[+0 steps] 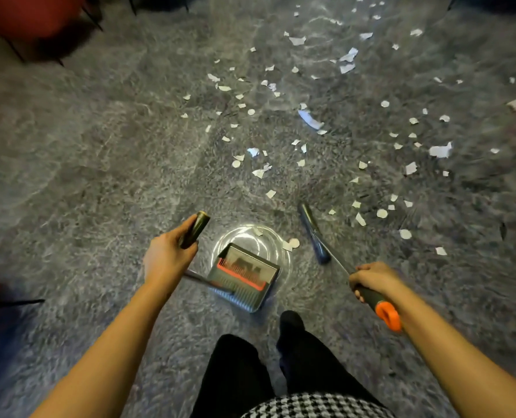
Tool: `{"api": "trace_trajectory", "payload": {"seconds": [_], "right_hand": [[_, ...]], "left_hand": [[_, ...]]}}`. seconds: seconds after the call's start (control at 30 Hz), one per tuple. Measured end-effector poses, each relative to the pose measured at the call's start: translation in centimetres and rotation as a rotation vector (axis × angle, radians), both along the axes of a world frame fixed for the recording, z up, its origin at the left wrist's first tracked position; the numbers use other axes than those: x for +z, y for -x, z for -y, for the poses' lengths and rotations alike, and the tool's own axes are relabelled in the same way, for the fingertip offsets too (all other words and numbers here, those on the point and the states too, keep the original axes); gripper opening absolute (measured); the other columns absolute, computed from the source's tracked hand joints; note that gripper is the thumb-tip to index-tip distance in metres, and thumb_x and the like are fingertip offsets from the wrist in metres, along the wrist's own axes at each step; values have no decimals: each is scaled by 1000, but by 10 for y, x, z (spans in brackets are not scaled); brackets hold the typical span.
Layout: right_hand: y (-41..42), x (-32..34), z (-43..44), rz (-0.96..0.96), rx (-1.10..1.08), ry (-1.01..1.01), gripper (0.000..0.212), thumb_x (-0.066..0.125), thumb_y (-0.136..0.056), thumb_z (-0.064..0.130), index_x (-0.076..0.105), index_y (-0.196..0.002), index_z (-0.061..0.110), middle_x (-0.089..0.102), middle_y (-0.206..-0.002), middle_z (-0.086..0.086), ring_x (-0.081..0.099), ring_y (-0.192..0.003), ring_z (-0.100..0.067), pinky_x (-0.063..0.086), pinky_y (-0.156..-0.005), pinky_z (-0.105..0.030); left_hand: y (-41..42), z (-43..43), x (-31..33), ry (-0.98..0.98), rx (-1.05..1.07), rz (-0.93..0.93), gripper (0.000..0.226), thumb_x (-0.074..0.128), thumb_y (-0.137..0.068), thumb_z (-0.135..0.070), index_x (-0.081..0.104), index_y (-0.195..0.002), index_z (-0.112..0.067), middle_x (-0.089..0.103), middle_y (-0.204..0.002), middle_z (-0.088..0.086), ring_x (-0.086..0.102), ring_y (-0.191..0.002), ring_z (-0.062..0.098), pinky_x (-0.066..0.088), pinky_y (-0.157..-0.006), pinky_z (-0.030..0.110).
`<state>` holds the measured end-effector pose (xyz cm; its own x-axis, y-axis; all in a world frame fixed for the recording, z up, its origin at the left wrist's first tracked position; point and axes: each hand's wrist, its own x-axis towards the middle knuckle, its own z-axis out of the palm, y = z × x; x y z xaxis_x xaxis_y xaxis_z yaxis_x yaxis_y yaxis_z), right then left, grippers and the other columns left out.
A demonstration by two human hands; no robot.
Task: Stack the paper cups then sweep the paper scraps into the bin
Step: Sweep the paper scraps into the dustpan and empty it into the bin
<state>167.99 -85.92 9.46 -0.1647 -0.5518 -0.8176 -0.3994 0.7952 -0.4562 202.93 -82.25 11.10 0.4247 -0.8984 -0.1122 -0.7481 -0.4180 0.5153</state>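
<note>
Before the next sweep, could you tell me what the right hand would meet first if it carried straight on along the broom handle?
Probably the broom head: the right hand points down the handle towards it. Beyond lies a paper scrap, though depth is unclear.

**Rough carpet, matt paper, plastic and metal tools**

The carpet (100,182) is a rough, mottled grey pile. The paper scraps (311,120) look thin, matt and ragged-edged. The dustpan (244,294) is dull grey ribbed plastic with an orange plastic comb. The bin (252,235) is clear, glossy plastic. The broom handle (336,260) is a thin shiny metal rod with a dark matt grip and a smooth orange cap. The dustpan handle (196,229) has a dark grip with a slight sheen.
</note>
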Motion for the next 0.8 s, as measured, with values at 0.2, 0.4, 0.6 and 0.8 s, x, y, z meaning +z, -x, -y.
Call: {"api": "trace_trajectory", "payload": {"seconds": [0.2, 0.4, 0.6, 0.8], "right_hand": [[-52, -23, 52, -56, 16, -31, 23, 49, -77, -16, 44, -63, 1, 43, -44, -11, 38, -21, -15, 32, -29, -14], [-129, -48, 59, -166, 150, -80, 10, 61, -75, -4, 62, -84, -2, 57, -59, -13, 49, -44, -19, 40, -43, -23], [-214, -49, 51, -210, 223, -132, 21, 63, -75, 3, 56, -95, 5, 54, -75, -7, 51, -60, -15, 35, -41, -18], [-260, -38, 29, -159, 285, -187, 29, 61, -75, -1, 57, -104, -1, 54, -81, -12, 55, -68, -22, 42, -51, -22]], "left_hand": [[-52, 75, -13, 5, -172, 26, 56, 73, -77, -13, 58, -128, -31, 72, -85, 16, 68, -79, 33, 44, -58, 32], [-111, 127, -24, -17, -337, -77, 63, 73, -77, -9, 50, -131, -34, 73, -83, 13, 69, -76, 30, 52, -63, 42], [-145, 175, -31, -38, -424, -154, 57, 71, -80, -15, 52, -131, -33, 73, -87, 10, 68, -78, 25, 47, -63, 32], [-150, 195, -34, -43, -494, -108, 57, 67, -83, -20, 48, -135, -36, 72, -93, 9, 66, -82, 26, 49, -66, 35]]}}
